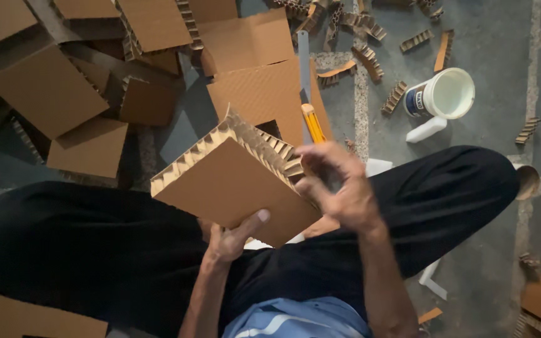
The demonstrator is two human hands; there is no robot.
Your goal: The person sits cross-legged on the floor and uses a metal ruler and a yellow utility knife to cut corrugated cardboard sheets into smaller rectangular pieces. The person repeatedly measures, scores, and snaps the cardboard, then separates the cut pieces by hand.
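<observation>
Left hand [230, 238] fingers clamp the honeycomb cardboard panel [233, 181], mostly hidden beneath; blurred right hand [336, 184] fingers curl at its edge.

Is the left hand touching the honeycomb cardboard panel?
Touching. The head view shows the left hand gripping the honeycomb cardboard panel from below, thumb pressed on its brown face.

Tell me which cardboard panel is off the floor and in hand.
The honeycomb-edged panel over the lap: left hand grips its lower edge, right hand is at its right corner. The other panels lie flat on the floor.
</observation>
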